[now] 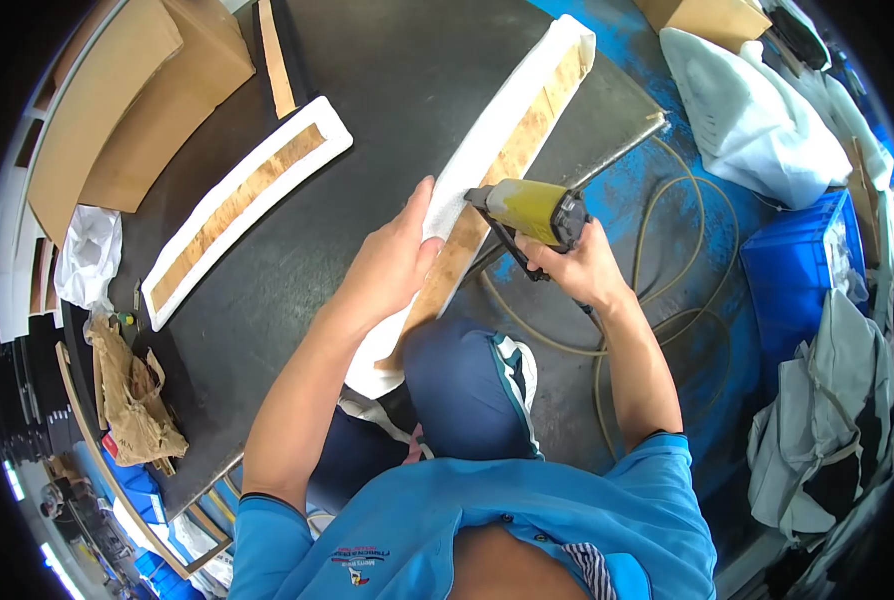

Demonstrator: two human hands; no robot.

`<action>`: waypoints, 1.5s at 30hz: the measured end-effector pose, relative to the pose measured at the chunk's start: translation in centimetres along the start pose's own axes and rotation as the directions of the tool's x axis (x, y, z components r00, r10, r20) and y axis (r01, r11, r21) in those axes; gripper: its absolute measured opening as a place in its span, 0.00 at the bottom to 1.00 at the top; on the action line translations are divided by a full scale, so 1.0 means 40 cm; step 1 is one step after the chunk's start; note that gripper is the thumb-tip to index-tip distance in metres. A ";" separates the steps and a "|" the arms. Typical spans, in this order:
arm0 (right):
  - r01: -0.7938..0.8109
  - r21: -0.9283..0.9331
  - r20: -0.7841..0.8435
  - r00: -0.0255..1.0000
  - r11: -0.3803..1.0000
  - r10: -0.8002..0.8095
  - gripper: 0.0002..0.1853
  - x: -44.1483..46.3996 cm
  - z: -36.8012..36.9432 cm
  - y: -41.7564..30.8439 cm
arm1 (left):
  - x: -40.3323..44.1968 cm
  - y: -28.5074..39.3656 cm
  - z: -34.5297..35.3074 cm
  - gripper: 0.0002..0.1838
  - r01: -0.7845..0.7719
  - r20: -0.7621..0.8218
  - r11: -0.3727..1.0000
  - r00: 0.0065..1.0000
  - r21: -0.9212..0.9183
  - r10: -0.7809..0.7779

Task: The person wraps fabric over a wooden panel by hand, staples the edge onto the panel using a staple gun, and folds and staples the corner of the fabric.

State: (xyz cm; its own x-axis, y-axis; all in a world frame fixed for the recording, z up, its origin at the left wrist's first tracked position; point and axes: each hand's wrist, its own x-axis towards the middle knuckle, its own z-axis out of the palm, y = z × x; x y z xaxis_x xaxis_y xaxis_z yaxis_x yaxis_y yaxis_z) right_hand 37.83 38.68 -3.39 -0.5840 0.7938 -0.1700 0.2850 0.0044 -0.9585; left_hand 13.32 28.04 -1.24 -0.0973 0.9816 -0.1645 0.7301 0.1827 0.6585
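Right hand: clamped on staple gun | padded strip: under left hand, apparently gripped

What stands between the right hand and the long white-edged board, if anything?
Only the yellow tool, gripped by the right hand, stands between, with its nose at the long white-edged board. Nothing else visible is in the way.
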 end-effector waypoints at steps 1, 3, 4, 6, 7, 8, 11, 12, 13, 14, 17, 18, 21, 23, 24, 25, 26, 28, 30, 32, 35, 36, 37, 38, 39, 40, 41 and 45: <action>-0.005 0.020 0.018 1.000 1.000 0.004 0.09 -0.005 0.001 -0.003 | 0.002 0.002 -0.004 0.39 0.013 0.017 1.000 1.000 0.000 -0.013; -0.012 0.040 0.036 0.999 0.999 0.010 0.09 -0.016 0.010 -0.005 | 0.004 0.006 -0.008 0.39 0.028 0.036 1.000 0.999 0.000 -0.028; 0.012 0.040 0.047 0.999 0.999 -0.014 0.10 -0.023 0.021 -0.005 | 0.004 0.009 -0.008 0.40 0.016 0.030 1.000 0.999 0.011 -0.016; 0.032 0.037 0.062 0.997 0.999 -0.035 0.11 -0.042 0.034 -0.006 | 0.000 0.006 -0.002 0.41 0.008 0.023 1.000 1.000 0.017 -0.009; 0.035 0.040 0.077 0.996 0.999 -0.038 0.12 -0.051 0.039 -0.008 | -0.001 -0.001 0.002 0.43 -0.025 0.008 0.999 1.000 0.020 0.025; 0.039 0.045 0.092 0.995 0.998 -0.043 0.13 -0.060 0.048 -0.010 | -0.002 -0.006 0.003 0.44 -0.059 -0.006 0.998 0.998 0.026 0.059; 0.127 0.043 0.048 0.990 0.991 -0.129 0.15 -0.086 0.079 -0.001 | -0.004 -0.009 0.007 0.47 -0.065 -0.019 0.998 0.998 0.027 0.065; 0.144 0.021 0.047 0.988 0.989 -0.145 0.15 -0.093 0.085 0.002 | -0.003 0.001 0.001 0.47 -0.064 -0.021 0.998 0.998 0.027 0.065; 0.187 -0.007 0.047 0.981 0.982 -0.186 0.14 -0.097 0.096 0.015 | -0.001 0.014 -0.009 0.48 -0.026 0.031 0.999 0.999 0.033 0.025; 0.186 -0.007 0.048 0.981 0.982 -0.186 0.14 -0.104 0.102 0.017 | -0.002 0.022 -0.016 0.48 0.012 0.083 0.999 0.996 0.042 -0.015; 0.089 0.102 0.018 0.996 0.991 -0.092 0.16 -0.128 0.110 0.007 | -0.041 -0.005 -0.041 0.41 -0.026 0.088 0.978 0.995 -0.207 0.045; 0.089 0.101 0.033 0.995 0.991 -0.093 0.16 -0.131 0.110 0.012 | -0.063 -0.042 -0.043 0.41 -0.016 0.079 0.978 0.996 -0.210 0.033; -0.022 0.205 -0.021 0.999 0.979 0.027 0.16 -0.136 0.109 0.023 | -0.144 -0.146 0.000 0.31 0.151 0.212 0.771 0.977 -0.619 -0.021; -0.070 0.174 -0.013 0.997 0.982 0.073 0.16 -0.137 0.112 0.029 | -0.173 -0.076 -0.018 0.29 0.104 0.138 0.874 0.990 -0.475 -0.042; -0.109 0.137 -0.017 0.993 0.985 0.113 0.16 -0.131 0.113 0.032 | -0.172 -0.045 -0.023 0.28 0.053 0.060 0.949 0.998 -0.312 -0.037; -0.043 0.147 -0.061 0.997 0.988 0.053 0.15 -0.125 0.119 0.036 | -0.163 -0.037 -0.019 0.26 0.003 0.012 0.965 1.000 -0.264 0.000; -0.042 0.142 -0.059 0.997 0.989 0.051 0.15 -0.116 0.115 0.034 | -0.149 -0.034 -0.013 0.26 0.002 0.007 0.964 1.000 -0.267 0.000; -0.067 0.098 -0.103 0.992 0.993 0.077 0.12 -0.091 0.106 0.021 | -0.108 -0.032 -0.008 0.25 0.020 -0.012 0.993 1.000 -0.113 -0.021; -0.072 0.058 -0.120 0.990 0.996 0.078 0.10 -0.063 0.096 0.002 | -0.048 -0.020 -0.024 0.25 0.028 0.011 0.996 1.000 -0.089 -0.027; -0.065 0.045 -0.154 0.986 0.997 0.071 0.09 -0.042 0.081 0.001 | -0.018 -0.035 -0.024 0.26 0.034 0.027 0.997 0.999 -0.067 -0.033; -0.099 0.075 -0.144 0.984 0.992 0.109 0.10 -0.050 0.062 0.004 | -0.011 -0.074 0.017 0.27 -0.107 -0.069 0.894 0.994 -0.436 0.085; -0.102 0.102 -0.128 0.985 0.990 0.114 0.10 -0.053 0.057 0.009 | -0.023 -0.057 0.021 0.28 -0.092 -0.072 0.935 0.995 -0.342 0.072; -0.104 0.100 -0.131 0.984 0.990 0.117 0.10 -0.060 0.052 0.009 | -0.030 -0.039 0.022 0.29 -0.080 -0.080 0.967 0.995 -0.243 0.063; -0.097 0.069 -0.110 0.988 0.993 0.104 0.10 -0.074 0.045 0.003 | -0.032 -0.023 0.023 0.29 -0.083 -0.082 0.966 0.995 -0.245 0.065; -0.091 0.039 -0.085 0.992 0.995 0.094 0.11 -0.085 0.041 -0.009 | -0.036 -0.006 0.025 0.31 -0.088 -0.069 0.991 0.994 -0.104 0.081; -0.094 0.036 -0.082 0.992 0.995 0.097 0.11 -0.093 0.044 -0.022 | -0.039 0.006 0.024 0.33 -0.090 -0.051 0.995 0.994 0.038 0.092; -0.013 0.037 -0.070 0.997 0.999 0.016 0.11 -0.104 0.054 -0.037 | -0.040 0.011 0.017 0.33 -0.085 -0.045 0.996 0.995 0.033 0.086; 0.005 -0.056 -0.005 1.000 0.998 -0.006 0.14 -0.101 0.054 -0.055 | -0.041 0.010 0.006 0.35 -0.021 0.011 0.999 1.000 -0.035 0.022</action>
State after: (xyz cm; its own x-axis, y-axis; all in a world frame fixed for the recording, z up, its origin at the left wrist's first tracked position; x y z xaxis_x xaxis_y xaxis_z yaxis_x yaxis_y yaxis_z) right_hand 37.91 34.13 -1.10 -0.5817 0.7968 -0.1636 0.3240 0.0425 -0.9451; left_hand 13.92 26.49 -0.89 -0.0738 0.9846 -0.1584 0.7076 0.1636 0.6874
